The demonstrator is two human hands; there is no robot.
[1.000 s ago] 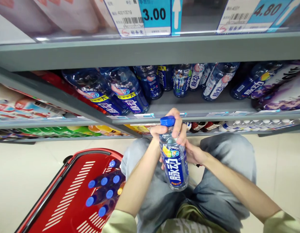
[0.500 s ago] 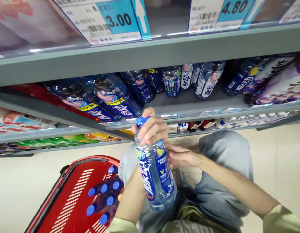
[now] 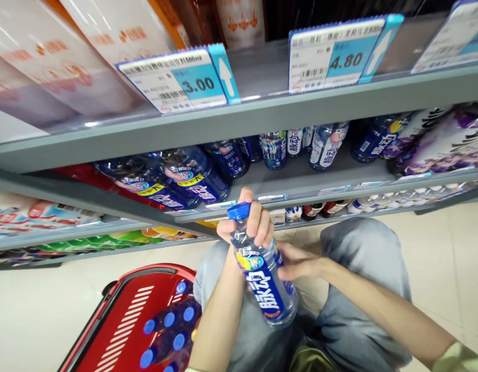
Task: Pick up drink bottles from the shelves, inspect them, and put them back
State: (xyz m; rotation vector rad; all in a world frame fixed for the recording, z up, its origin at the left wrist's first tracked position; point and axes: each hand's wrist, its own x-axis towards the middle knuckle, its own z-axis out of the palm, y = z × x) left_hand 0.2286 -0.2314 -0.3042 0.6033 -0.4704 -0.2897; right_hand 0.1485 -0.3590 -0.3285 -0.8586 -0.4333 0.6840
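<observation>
While the left forearm rises from below and the right reaches in from the side, the clear plastic drink bottle (image 3: pixel 268 292) is held at a slant in front of the jeans (image 3: pixel 366 263). The fingers of the left hand (image 3: pixel 250 227) are clamped round its neck, just under the blue cap (image 3: pixel 239 211); the right hand (image 3: pixel 301 263) lies against its side, thumb on the label, its other fingers largely hidden behind, so whether they grip or merely steady cannot be told. The bottle looks filled, so it should feel bottom-heavy and tend to swing from a neck hold; its thin wall would probably give under a squeeze and be slick, though hardly fragile. The narrow neck seems the surest place to take hold, with a palm beside the body for support. Beside the left knee, a red shopping basket (image 3: pixel 157 289) holds more blue-capped bottles (image 3: pixel 167 330); beyond the hands, the grey shelf (image 3: pixel 289 181) bears blue-labelled bottles (image 3: pixel 202 181), with price tags (image 3: pixel 198 85) above.
</observation>
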